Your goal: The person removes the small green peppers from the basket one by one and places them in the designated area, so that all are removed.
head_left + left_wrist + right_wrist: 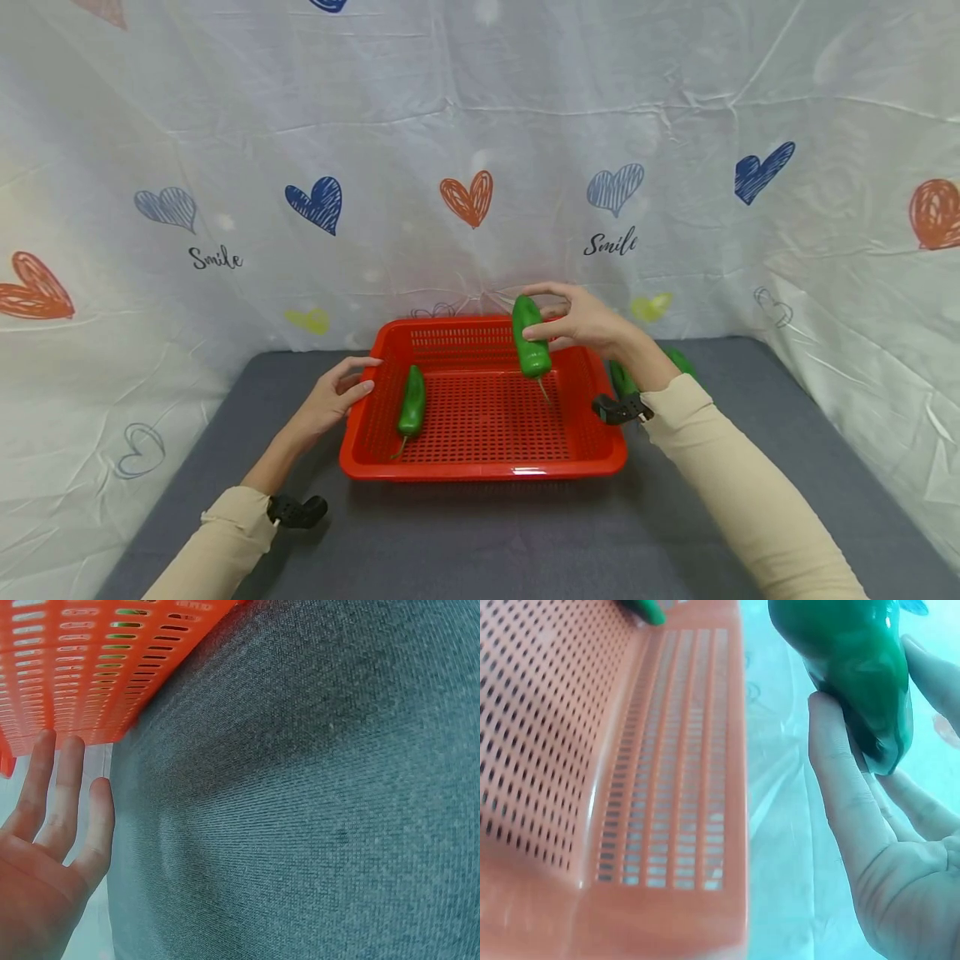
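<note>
A red plastic basket [487, 470] with slotted walls stands on the grey cloth. Inside it, toward the left, lies a long green chili pepper [412, 404] with its stem toward me. My right hand [588, 321] pinches another green pepper [531, 337] between thumb and fingers, above the basket's right back part, stem hanging down. The right wrist view shows this pepper [862, 667] between the fingertips, beside the basket wall. On the left, my left hand [335, 397] has its fingertips at the basket's left rim. Its extended fingers [69, 776] show beside the slotted wall in the left wrist view.
More green peppers [678, 362] lie right of the basket, partly hidden behind my right forearm. A white curtain [472, 100] printed with hearts hangs behind the grey-covered table [480, 542]. Each wrist wears a black strap device [298, 511].
</note>
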Action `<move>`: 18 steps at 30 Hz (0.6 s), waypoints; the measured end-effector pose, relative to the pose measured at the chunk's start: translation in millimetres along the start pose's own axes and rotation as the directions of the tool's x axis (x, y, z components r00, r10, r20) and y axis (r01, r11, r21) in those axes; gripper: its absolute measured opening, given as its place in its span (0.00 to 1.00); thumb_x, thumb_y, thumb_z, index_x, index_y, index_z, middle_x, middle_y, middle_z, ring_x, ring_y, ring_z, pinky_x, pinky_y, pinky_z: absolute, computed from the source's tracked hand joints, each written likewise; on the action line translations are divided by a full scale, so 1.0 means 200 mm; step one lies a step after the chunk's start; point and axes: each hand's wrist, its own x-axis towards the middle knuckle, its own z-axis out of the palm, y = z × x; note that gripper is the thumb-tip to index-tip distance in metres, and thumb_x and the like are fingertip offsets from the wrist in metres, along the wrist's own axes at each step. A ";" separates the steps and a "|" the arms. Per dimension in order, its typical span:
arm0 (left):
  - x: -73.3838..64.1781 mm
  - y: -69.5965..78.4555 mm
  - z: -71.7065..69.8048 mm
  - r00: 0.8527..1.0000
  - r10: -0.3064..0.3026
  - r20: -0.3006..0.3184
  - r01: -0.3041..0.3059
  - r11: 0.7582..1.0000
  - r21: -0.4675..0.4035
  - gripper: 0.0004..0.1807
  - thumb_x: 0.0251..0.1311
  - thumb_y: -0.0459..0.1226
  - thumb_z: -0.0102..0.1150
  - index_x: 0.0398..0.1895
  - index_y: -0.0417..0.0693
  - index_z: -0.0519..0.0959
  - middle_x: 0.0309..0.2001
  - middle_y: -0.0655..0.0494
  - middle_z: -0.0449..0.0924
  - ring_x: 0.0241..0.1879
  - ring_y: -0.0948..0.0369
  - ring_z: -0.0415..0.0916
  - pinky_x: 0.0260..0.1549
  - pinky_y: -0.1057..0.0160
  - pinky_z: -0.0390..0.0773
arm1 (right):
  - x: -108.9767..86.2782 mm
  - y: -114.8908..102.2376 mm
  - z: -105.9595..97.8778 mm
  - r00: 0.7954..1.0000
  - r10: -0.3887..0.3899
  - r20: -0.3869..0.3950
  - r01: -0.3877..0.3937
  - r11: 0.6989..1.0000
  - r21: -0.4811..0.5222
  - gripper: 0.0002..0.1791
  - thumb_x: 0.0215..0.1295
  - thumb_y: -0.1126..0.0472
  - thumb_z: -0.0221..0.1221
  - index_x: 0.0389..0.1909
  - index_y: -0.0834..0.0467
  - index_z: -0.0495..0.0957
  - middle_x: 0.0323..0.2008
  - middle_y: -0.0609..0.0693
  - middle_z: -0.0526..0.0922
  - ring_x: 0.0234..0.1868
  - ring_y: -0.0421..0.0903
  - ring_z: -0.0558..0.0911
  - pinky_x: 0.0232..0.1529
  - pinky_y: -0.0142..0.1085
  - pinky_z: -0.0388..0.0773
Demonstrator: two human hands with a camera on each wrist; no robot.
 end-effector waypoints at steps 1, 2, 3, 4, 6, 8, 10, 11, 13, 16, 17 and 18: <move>0.00 0.00 0.00 1.000 0.001 0.000 -0.001 1.000 -0.001 0.24 0.76 0.35 0.54 0.72 0.41 0.66 0.60 0.28 0.71 0.45 0.51 0.83 0.36 0.51 0.85 | -0.01 0.00 -0.02 1.000 -0.003 -0.006 0.003 1.000 -0.008 0.41 0.62 0.71 0.69 0.75 0.60 0.63 0.56 0.68 0.78 0.48 0.60 0.84 0.47 0.55 0.82; 0.00 0.00 0.00 1.000 0.000 -0.001 0.000 1.000 -0.001 0.24 0.76 0.35 0.54 0.72 0.41 0.66 0.60 0.28 0.71 0.45 0.51 0.84 0.36 0.51 0.85 | -0.03 0.01 -0.04 1.000 -0.006 -0.013 0.005 1.000 -0.018 0.41 0.62 0.70 0.70 0.75 0.60 0.63 0.56 0.68 0.78 0.48 0.60 0.84 0.47 0.55 0.82; 0.00 0.00 0.00 1.000 0.001 -0.001 -0.001 1.000 -0.002 0.24 0.76 0.35 0.54 0.72 0.41 0.66 0.60 0.28 0.71 0.45 0.51 0.83 0.37 0.51 0.85 | -0.04 0.01 -0.05 1.000 -0.010 -0.021 0.009 1.000 -0.028 0.41 0.62 0.70 0.70 0.75 0.60 0.63 0.57 0.68 0.78 0.49 0.59 0.84 0.47 0.54 0.82; 0.00 0.00 0.00 1.000 0.002 -0.001 -0.002 1.000 -0.003 0.24 0.76 0.35 0.54 0.72 0.41 0.66 0.60 0.28 0.71 0.45 0.51 0.83 0.37 0.51 0.85 | -0.05 0.01 -0.07 0.999 -0.012 -0.031 0.011 0.999 -0.038 0.41 0.62 0.69 0.70 0.75 0.60 0.63 0.57 0.68 0.78 0.49 0.59 0.84 0.47 0.53 0.82; 0.00 0.00 0.00 1.000 0.003 0.001 -0.003 1.000 -0.004 0.24 0.76 0.35 0.54 0.72 0.41 0.66 0.61 0.28 0.71 0.46 0.50 0.83 0.37 0.51 0.85 | -0.07 0.02 -0.10 0.999 -0.014 -0.047 0.012 0.999 -0.044 0.41 0.62 0.69 0.70 0.75 0.61 0.63 0.58 0.68 0.77 0.49 0.58 0.84 0.47 0.52 0.82; 0.00 0.00 0.00 1.000 0.004 0.002 -0.004 1.000 -0.003 0.24 0.76 0.35 0.54 0.72 0.41 0.66 0.61 0.28 0.70 0.47 0.50 0.83 0.38 0.51 0.85 | -0.09 0.02 -0.14 0.998 -0.014 -0.061 0.011 0.999 -0.038 0.41 0.63 0.68 0.70 0.75 0.61 0.62 0.59 0.69 0.76 0.49 0.57 0.84 0.48 0.52 0.82; 0.00 0.00 0.00 1.000 0.006 0.002 -0.006 1.000 0.002 0.24 0.76 0.35 0.54 0.71 0.41 0.66 0.62 0.28 0.70 0.48 0.49 0.82 0.38 0.51 0.85 | -0.12 0.03 -0.17 0.997 -0.014 -0.072 0.012 0.999 -0.032 0.41 0.63 0.68 0.69 0.76 0.61 0.62 0.60 0.70 0.74 0.49 0.57 0.84 0.49 0.52 0.81; 0.00 0.00 0.00 1.000 0.006 0.002 -0.006 1.000 0.003 0.24 0.76 0.35 0.54 0.71 0.41 0.66 0.62 0.28 0.70 0.49 0.48 0.82 0.39 0.51 0.85 | -0.13 0.03 -0.18 0.997 -0.014 -0.078 0.012 0.999 -0.036 0.41 0.64 0.68 0.69 0.76 0.61 0.61 0.60 0.70 0.74 0.50 0.56 0.83 0.49 0.52 0.81; 0.00 0.00 0.00 1.000 0.010 0.004 -0.010 1.000 0.003 0.24 0.77 0.35 0.54 0.71 0.41 0.66 0.62 0.29 0.69 0.50 0.47 0.81 0.39 0.51 0.85 | -0.15 0.04 -0.22 0.996 -0.015 -0.093 0.010 0.999 -0.051 0.42 0.65 0.67 0.69 0.77 0.60 0.61 0.62 0.69 0.72 0.52 0.56 0.82 0.49 0.51 0.81; 0.00 0.00 0.00 1.000 0.010 0.003 -0.010 1.000 0.003 0.24 0.77 0.35 0.54 0.71 0.41 0.66 0.62 0.29 0.69 0.50 0.47 0.81 0.39 0.51 0.85 | -0.18 0.06 -0.26 0.994 -0.013 -0.109 0.005 0.997 -0.077 0.42 0.65 0.66 0.68 0.77 0.59 0.60 0.65 0.68 0.68 0.58 0.57 0.77 0.49 0.49 0.81; 0.00 0.00 0.00 1.000 0.009 0.004 -0.009 1.000 0.002 0.24 0.76 0.35 0.54 0.71 0.41 0.66 0.62 0.29 0.69 0.51 0.47 0.81 0.40 0.51 0.85 | -0.19 0.06 -0.28 0.993 -0.011 -0.115 0.002 0.996 -0.085 0.42 0.66 0.65 0.69 0.77 0.59 0.60 0.66 0.67 0.67 0.61 0.58 0.75 0.49 0.49 0.81; 0.00 0.00 0.00 1.000 0.009 0.004 -0.009 1.000 0.002 0.24 0.77 0.35 0.54 0.71 0.41 0.66 0.62 0.29 0.69 0.51 0.47 0.81 0.40 0.51 0.85 | -0.20 0.07 -0.29 0.993 -0.010 -0.121 -0.001 0.996 -0.091 0.42 0.65 0.64 0.69 0.77 0.58 0.60 0.67 0.67 0.66 0.63 0.58 0.73 0.50 0.49 0.81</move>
